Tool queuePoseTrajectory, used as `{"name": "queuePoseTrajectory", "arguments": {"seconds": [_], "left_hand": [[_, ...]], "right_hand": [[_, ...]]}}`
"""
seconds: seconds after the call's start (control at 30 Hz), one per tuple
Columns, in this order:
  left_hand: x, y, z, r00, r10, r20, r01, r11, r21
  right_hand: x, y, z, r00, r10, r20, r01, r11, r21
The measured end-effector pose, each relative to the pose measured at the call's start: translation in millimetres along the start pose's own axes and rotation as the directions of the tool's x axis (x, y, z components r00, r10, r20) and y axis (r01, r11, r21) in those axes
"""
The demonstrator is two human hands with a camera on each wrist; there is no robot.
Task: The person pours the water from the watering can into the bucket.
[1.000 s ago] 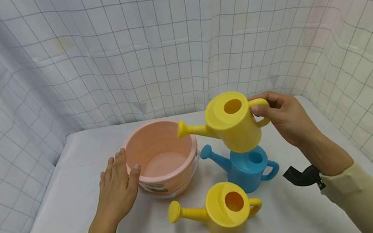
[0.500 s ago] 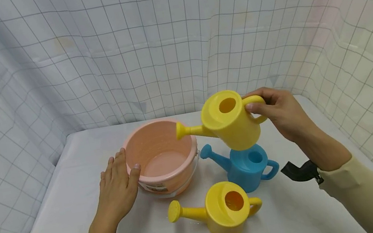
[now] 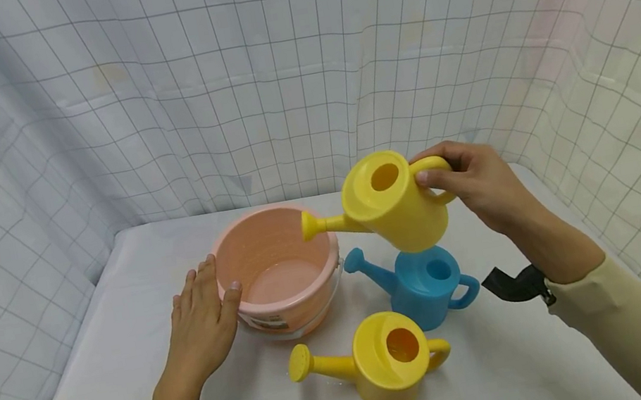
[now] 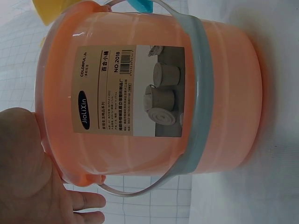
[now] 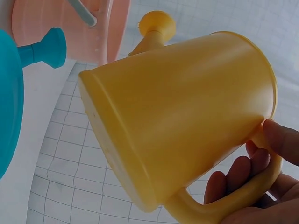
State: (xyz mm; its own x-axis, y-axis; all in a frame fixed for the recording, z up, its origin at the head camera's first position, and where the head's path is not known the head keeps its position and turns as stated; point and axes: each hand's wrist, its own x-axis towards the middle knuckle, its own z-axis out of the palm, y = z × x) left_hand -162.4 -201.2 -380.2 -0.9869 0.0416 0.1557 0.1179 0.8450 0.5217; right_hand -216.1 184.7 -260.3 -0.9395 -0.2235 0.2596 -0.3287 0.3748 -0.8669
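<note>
My right hand (image 3: 478, 183) grips the handle of a yellow watering can (image 3: 395, 205), its fingers curled through the loop in the right wrist view. The can is held up and tilted, its spout head over the right rim of a pink bucket (image 3: 286, 295). My left hand (image 3: 200, 321) lies with straight fingers against the bucket's left rim. In the left wrist view the bucket's label (image 4: 128, 91) and pale handle band show. Under the raised can a blue watering can (image 3: 426, 288) stands on the table. A second yellow watering can (image 3: 388, 363) stands nearer, its spout pointing left.
A white cloth covers the table (image 3: 101, 381). White grid-patterned curtains (image 3: 298, 75) hang behind it and on both sides. Some wet drops show by the near yellow can's spout. Black wrist mounts (image 3: 515, 283) sit on both forearms.
The right hand has raised the back of the yellow watering can and tipped it further toward the bucket, moving slightly left. The left hand, bucket and other cans stay put.
</note>
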Motion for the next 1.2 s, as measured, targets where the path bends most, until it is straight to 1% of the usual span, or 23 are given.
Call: {"name": "queuePoseTrajectory", "arguments": {"seconds": [0.3, 0.53, 0.83, 1.07, 1.2], "left_hand": [[0.1, -0.2, 0.0, 1.0, 0.003, -0.002, -0.003, 1.0, -0.001], [-0.2, -0.1, -0.2, 1.0, 0.004, -0.009, -0.004, 1.0, -0.005], [-0.3, -0.1, -0.1, 1.0, 0.0, -0.008, 0.0, 1.0, -0.001], [-0.3, -0.1, 0.4, 1.0, -0.001, -0.012, 0.001, 1.0, -0.001], [-0.5, 0.1, 1.0, 1.0, 0.0, -0.017, 0.0, 1.0, -0.001]], "right_hand": [[4, -9, -1, 1.0, -0.02, 0.023, 0.021, 0.999, -0.033], [7, -12, 0, 1.0, -0.017, 0.016, 0.018, 0.999, -0.051], [10, -17, 0, 0.999, -0.029, 0.031, 0.031, 0.998, -0.061], [13, -24, 1, 1.0, -0.005, 0.024, 0.007, 0.995, -0.103], [13, -25, 2, 1.0, -0.007, 0.029, 0.01, 0.994, -0.112]]}}
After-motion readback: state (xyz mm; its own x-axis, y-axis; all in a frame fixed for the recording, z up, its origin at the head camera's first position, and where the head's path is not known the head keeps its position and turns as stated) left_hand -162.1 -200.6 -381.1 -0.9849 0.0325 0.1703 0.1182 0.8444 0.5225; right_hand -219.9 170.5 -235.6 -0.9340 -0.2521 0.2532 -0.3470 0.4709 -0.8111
